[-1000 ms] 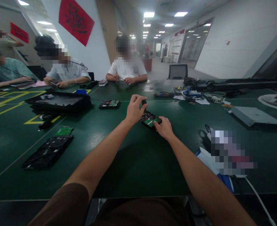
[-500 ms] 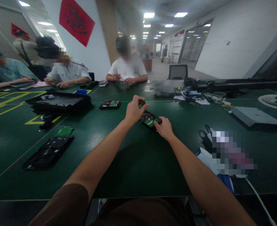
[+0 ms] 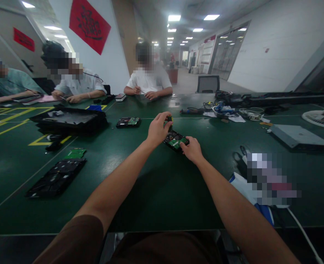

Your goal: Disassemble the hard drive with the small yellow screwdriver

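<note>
My left hand (image 3: 157, 130) is closed in a pinch around the dark and yellow handle of a screwdriver (image 3: 171, 123). It stands roughly upright over the far left part of a hard drive (image 3: 176, 142); its tip is too small to make out. The drive is black with a green circuit board facing up. At the drive's right end, my right hand (image 3: 192, 148) grips its edge between thumb and fingers. Another black drive (image 3: 57, 178) lies to the left, with a loose green circuit board (image 3: 76, 153) at its far end. A third drive (image 3: 128, 122) rests beyond my left hand.
A black tray (image 3: 71, 119) sits at the left back. On the right are a grey metal box (image 3: 301, 135), a white fan (image 3: 320, 119) and a tangle of cables (image 3: 251, 113). A blurred item (image 3: 269, 179) lies near my right forearm. Several people sit across the green table (image 3: 162, 205).
My left hand has shifted slightly right, and more of the screwdriver's yellow and dark handle shows. My right hand and the drive stay put. A standing person at the back left is gone from view.
</note>
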Available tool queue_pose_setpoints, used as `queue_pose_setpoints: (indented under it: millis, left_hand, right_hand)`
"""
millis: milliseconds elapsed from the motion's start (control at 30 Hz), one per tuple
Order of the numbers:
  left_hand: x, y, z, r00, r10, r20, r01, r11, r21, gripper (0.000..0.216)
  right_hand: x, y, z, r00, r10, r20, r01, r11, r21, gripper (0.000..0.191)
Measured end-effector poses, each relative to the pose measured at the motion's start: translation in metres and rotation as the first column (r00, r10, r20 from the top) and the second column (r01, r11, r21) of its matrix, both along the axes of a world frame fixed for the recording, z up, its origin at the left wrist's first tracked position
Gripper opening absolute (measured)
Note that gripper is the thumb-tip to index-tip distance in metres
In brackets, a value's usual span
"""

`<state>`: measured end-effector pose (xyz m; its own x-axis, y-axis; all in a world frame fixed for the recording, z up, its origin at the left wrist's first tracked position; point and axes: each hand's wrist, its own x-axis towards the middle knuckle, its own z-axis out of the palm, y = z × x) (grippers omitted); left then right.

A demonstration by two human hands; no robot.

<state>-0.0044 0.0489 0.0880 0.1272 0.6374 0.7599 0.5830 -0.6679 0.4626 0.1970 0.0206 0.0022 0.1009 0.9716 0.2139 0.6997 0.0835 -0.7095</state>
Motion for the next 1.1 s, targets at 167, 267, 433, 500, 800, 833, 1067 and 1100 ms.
queue_pose_setpoints:
  millis: [167, 267, 433, 500, 800, 833, 1067, 1100]
  left_hand:
    - [0.0000, -0.0012, 0.0020, 1.000, 0.006, 0.019, -0.006, 0.999, -0.039, 0.030]
    - [0.0010, -0.0031, 0.0036, 0.998, 0.017, 0.053, -0.015, 0.999, -0.045, 0.028]
    - [0.0028, -0.0046, 0.0034, 0.994, 0.062, 0.094, -0.057, 0.997, -0.053, 0.034]
    - [0.0032, -0.0038, 0.0023, 0.992, 0.072, 0.109, -0.066, 0.996, -0.054, 0.039]
    - [0.0062, -0.0068, 0.0069, 0.999, -0.008, 0.041, 0.010, 0.998, -0.056, 0.027]
    - [0.0066, -0.0076, 0.0075, 1.000, -0.014, 0.025, 0.015, 0.999, -0.042, 0.024]
    - [0.0032, -0.0060, 0.0084, 0.998, 0.027, -0.048, -0.027, 1.000, 0.006, 0.023]
    - [0.0020, -0.0052, 0.0085, 0.997, 0.040, -0.060, -0.041, 0.999, -0.005, 0.024]
  right_hand:
    - [-0.0002, -0.0010, 0.0013, 0.999, 0.007, -0.034, -0.008, 1.000, -0.012, 0.053]
    - [-0.0011, -0.0026, 0.0033, 1.000, 0.001, -0.030, -0.002, 1.000, -0.014, 0.052]
    - [-0.0019, -0.0042, 0.0050, 0.998, 0.009, -0.066, -0.011, 0.999, -0.037, 0.055]
    - [-0.0016, -0.0041, 0.0049, 0.999, 0.009, -0.049, -0.010, 0.999, -0.033, 0.054]
    - [-0.0018, -0.0041, 0.0050, 1.000, -0.019, -0.008, 0.019, 1.000, -0.002, 0.048]
    - [-0.0020, -0.0044, 0.0051, 1.000, -0.017, -0.013, 0.017, 1.000, 0.000, 0.048]
    - [-0.0023, -0.0060, 0.0063, 0.999, -0.007, -0.040, 0.006, 1.000, -0.014, 0.049]
    - [-0.0023, -0.0063, 0.0065, 0.999, -0.006, -0.038, 0.006, 1.000, -0.013, 0.048]
